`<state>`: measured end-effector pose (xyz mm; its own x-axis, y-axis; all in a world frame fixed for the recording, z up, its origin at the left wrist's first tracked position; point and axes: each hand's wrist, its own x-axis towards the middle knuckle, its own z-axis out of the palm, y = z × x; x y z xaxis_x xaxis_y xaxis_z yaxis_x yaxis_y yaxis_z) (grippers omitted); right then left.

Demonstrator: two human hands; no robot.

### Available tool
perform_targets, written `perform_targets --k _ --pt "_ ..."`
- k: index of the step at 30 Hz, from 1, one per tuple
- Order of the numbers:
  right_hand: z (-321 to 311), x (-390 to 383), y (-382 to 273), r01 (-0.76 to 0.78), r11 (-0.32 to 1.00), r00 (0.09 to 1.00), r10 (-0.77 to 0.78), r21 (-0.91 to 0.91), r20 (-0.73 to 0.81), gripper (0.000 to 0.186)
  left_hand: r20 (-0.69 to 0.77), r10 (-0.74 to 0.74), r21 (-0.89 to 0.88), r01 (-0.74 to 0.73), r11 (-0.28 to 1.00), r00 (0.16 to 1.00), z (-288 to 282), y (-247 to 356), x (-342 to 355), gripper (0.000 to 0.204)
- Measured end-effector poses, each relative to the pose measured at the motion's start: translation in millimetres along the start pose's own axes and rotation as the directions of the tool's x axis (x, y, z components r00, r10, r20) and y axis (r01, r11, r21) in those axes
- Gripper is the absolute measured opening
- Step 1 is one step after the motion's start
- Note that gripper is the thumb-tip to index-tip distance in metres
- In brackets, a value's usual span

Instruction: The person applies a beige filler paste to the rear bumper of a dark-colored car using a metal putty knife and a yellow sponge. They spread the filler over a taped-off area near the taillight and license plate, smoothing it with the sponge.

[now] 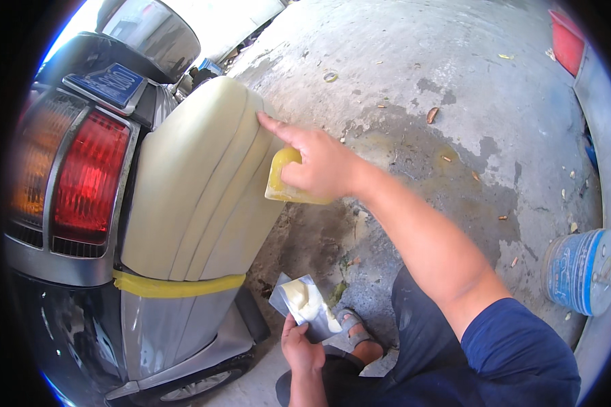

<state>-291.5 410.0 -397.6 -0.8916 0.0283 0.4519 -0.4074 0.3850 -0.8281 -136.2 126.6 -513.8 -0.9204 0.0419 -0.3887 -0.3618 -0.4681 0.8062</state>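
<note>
A car's rear bumper [197,176], coated in smooth cream filler, curves through the left of the view. My right hand [319,159] reaches across to its right side and grips a yellow putty spreader [276,182] between thumb and fingers. The extended index finger touches the bumper's edge, or very nearly so. Lower down, close to my legs, my left hand [301,347] pinches a flat grey mixing plate [332,324] by its lower edge. Cream putty [305,302] lies in a thick smear on that plate. Yellow masking tape [176,285] runs along the bumper's near end.
Left of the bumper are a red and amber tail light [91,180] and a blue number plate [115,87]. A blue-and-white bucket [577,271] stands at the right, a red container [567,44] farther back. A tape roll [330,76] and leaves lie on the stained concrete [387,149].
</note>
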Motion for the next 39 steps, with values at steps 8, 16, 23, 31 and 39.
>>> perform_targets --k 8,16,23,31,39 --pt "34 -25 -22 -0.017 0.999 0.999 0.018 -0.031 0.035 0.093 -0.027 -0.001 0.014 0.001 1.0 1.0 -1 -1 0 0.054" --pt "58 -44 -27 0.182 0.982 0.98 -0.176 -0.06 0.09 0.091 -0.027 -0.01 0.015 0.011 1.0 1.0 4 -4 2 0.054" --pt "2 -14 -35 -0.075 0.985 0.994 0.06 0.158 0.093 0.084 -0.03 -0.006 0.0 0.006 1.0 1.0 -1 -2 -1 0.054" --pt "16 -9 -48 0.042 0.998 0.997 -0.039 -0.05 0.064 0.089 -0.027 0.006 0.015 -0.006 1.0 1.0 -2 -2 -1 0.054" --pt "31 -52 -47 0.196 0.981 0.973 -0.195 0.005 0.127 0.086 -0.019 0.005 0.016 -0.005 1.0 1.0 6 -2 -1 0.054"
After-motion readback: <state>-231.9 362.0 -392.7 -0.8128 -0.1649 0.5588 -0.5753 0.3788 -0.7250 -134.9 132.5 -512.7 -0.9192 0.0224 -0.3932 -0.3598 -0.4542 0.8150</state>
